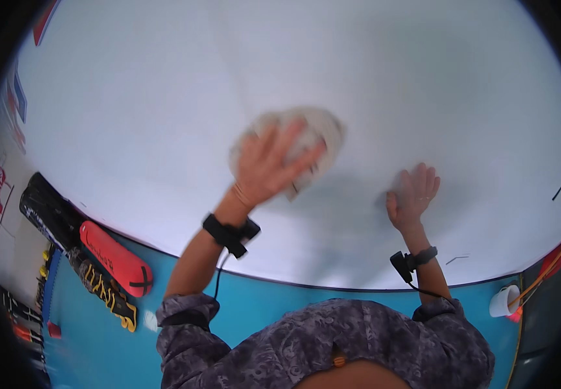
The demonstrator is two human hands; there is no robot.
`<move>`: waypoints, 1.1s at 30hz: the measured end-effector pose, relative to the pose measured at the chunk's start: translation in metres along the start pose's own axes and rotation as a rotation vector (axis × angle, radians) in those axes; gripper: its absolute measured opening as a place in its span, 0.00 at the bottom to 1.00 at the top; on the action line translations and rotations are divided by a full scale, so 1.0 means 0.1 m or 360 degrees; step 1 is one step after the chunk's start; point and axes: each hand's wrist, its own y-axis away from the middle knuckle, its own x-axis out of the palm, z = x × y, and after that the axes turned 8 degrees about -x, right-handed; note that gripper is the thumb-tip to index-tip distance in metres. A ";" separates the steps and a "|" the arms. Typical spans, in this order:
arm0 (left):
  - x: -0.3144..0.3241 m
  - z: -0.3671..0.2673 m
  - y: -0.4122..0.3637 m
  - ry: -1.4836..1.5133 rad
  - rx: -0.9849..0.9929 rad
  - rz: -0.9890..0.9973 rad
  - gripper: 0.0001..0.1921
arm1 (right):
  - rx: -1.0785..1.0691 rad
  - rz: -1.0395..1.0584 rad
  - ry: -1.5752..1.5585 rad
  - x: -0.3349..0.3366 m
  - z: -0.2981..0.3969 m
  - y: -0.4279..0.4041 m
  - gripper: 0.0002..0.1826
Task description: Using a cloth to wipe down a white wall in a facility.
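Observation:
A broad white board-like surface (164,146) fills most of the head view, with a smooth, faintly shiny face. On it, near the middle, my left hand (273,165) lies spread over a bunched pale cloth (326,126) with a few dark marks. Both the hand and the cloth are blurred. To the right, my right hand (413,199) rests flat on the same surface, fingers extended, holding nothing, with a ring on one finger. Each wrist wears a black strap with a small device and a cable.
Beyond the surface's near edge is a blue floor (241,311). On the left are a red cylindrical bag (116,258) bearing writing, a black bag (49,209) and a black-and-yellow item (110,296). A white bucket (503,301) stands at the lower right, beside sticks.

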 end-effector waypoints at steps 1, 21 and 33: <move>-0.01 0.25 -0.41 0.0010 -0.0200 -0.0141 0.25 | -0.0020 0.0011 -0.0034 0.01 -0.01 -0.01 0.26; 0.14 -1.39 0.49 0.0347 -0.0122 0.0445 0.19 | -0.0201 -0.0150 -0.0375 0.01 -0.03 0.11 0.34; 0.51 -0.55 -1.05 0.0000 -0.0349 -0.0500 0.19 | -0.0161 -0.0221 -0.0448 0.07 -0.07 0.23 0.41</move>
